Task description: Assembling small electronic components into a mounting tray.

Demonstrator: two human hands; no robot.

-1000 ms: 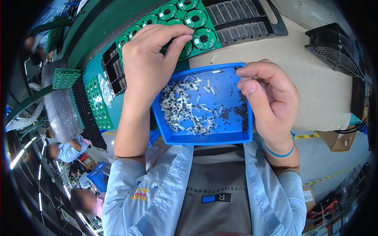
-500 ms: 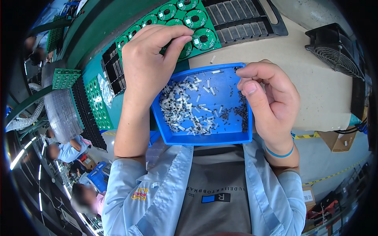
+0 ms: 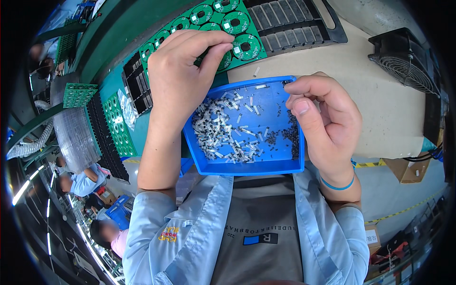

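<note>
**Mia:** What are the two hands doing?

**Ben:** The left hand [image 3: 183,76] reaches up over the green board [image 3: 209,28]. Its fingers are bent and close together, and the tips press down on one of the round rings on the board. I cannot tell if it pinches a tiny part there.

**Mia:** And the other one?

**Ben:** The right hand [image 3: 323,118] is curled, with the thumb and first finger squeezed together at the top right corner of the blue tray [image 3: 237,168]. What it pinches is too small to see.

**Mia:** What is in the tray?

**Ben:** Lots of small parts [image 3: 228,130]. Pale grey bits lie in a heap near the left hand. Darker little bits lie near the right hand. The tray sits between both hands, close to the person's chest, at the edge of the counter [image 3: 380,114].

**Mia:** What else is around?

**Ben:** A black slotted tray [image 3: 294,19] lies beyond the right hand, just beside the green board. A black fan [image 3: 401,57] sits far out past the right hand. More green boards [image 3: 116,123] lie out past the left arm.
</note>
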